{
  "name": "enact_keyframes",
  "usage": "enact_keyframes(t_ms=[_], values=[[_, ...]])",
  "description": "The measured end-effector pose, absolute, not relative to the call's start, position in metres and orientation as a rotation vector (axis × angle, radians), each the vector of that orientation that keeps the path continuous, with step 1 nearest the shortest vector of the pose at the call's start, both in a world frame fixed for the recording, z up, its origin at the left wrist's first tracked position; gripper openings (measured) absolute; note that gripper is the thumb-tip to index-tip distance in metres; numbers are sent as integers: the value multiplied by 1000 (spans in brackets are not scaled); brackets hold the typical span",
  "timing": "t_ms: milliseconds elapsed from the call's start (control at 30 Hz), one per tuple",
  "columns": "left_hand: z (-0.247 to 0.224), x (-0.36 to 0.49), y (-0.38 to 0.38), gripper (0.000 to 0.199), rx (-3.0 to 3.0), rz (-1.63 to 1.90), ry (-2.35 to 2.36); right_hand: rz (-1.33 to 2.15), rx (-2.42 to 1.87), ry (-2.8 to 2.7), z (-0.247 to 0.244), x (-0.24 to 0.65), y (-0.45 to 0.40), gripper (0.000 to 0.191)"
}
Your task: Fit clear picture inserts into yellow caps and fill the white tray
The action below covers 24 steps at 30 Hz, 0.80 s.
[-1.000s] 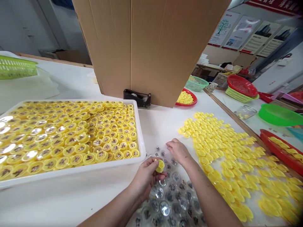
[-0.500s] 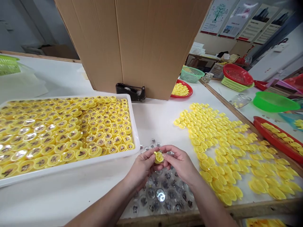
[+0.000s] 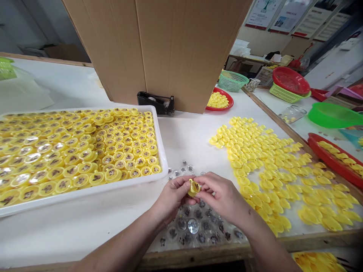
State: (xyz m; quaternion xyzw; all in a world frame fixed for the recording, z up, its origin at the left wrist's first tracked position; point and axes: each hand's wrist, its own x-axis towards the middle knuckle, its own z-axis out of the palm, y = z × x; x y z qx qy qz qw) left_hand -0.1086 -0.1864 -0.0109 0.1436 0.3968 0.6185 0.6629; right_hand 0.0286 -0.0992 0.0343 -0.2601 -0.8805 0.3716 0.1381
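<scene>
Between both hands, above the table, is a small yellow plastic cup-shaped piece [image 3: 194,188], tilted, with a dark print showing inside it. My left hand [image 3: 172,197] pinches its left side between thumb and fingers. The fingertips of my right hand [image 3: 220,193] close on its right edge. Under the hands lie many clear round discs [image 3: 193,226] with dark printed pictures. To the left, a white tray [image 3: 163,160] is filled with yellow pieces bearing printed faces. Plain yellow pieces [image 3: 249,151] spread over the table on the right.
A tall cardboard sheet [image 3: 170,49] stands behind a black tape dispenser [image 3: 155,104]. Farther right are a red plate [image 3: 227,104] of yellow pieces, a green basket [image 3: 233,81], a glass jar [image 3: 293,113] and a wooden strip [image 3: 280,122]. A wooden edge [image 3: 198,257] borders the near side.
The yellow piece has turned in my fingers and now shows a dark print inside. My right hand has rolled over, with its back more upward. The view has shifted slightly.
</scene>
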Motion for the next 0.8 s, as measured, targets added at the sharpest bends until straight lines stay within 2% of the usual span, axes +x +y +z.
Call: enact_keyframes(t_ms=[167, 333, 500, 667, 800], values=[[-10, -110, -187, 40, 328, 1441, 877, 1003, -636, -2604, 41, 26, -98, 45], [-11, -109, -187, 32, 338, 1459, 866, 975, -746, -2521, 38, 23, -106, 35], [-13, -108, -187, 36, 304, 1480, 909, 871, -883, -2388, 27, 22, -113, 26], [-14, -110, -187, 38, 300, 1465, 905, 690, -666, -2491, 27, 25, -113, 28], [-13, -109, -188, 38, 285, 1472, 904, 739, -655, -2429, 29, 27, -111, 23]])
